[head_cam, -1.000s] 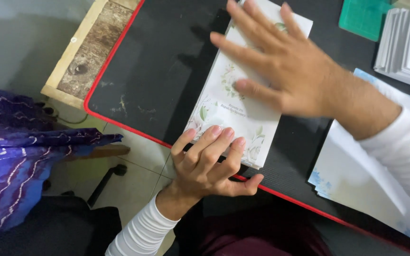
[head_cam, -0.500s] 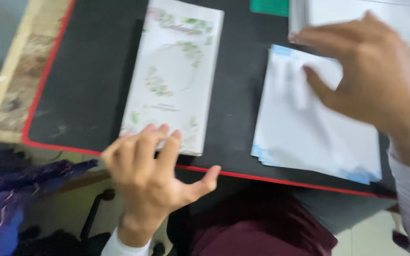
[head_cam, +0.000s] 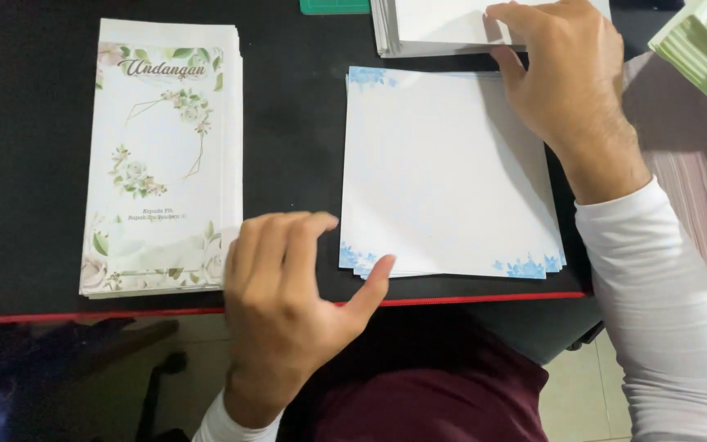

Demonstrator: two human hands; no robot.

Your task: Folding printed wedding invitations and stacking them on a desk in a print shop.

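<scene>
While my left hand hovered open-fingered between the floral card stack and the blue-cornered sheets, my right hand pressed flat, grasping nothing, on the white stack.

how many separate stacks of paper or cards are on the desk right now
5. A tall floral card stack at left, a blue-cornered sheet stack in the middle, a white stack under the right hand, green-edged sheets top right, pinkish sheets far right. More may lie out of frame.

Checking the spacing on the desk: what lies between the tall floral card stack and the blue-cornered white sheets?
In the head view, only bare black desk mat, with the left hand hovering over its near end.
</scene>
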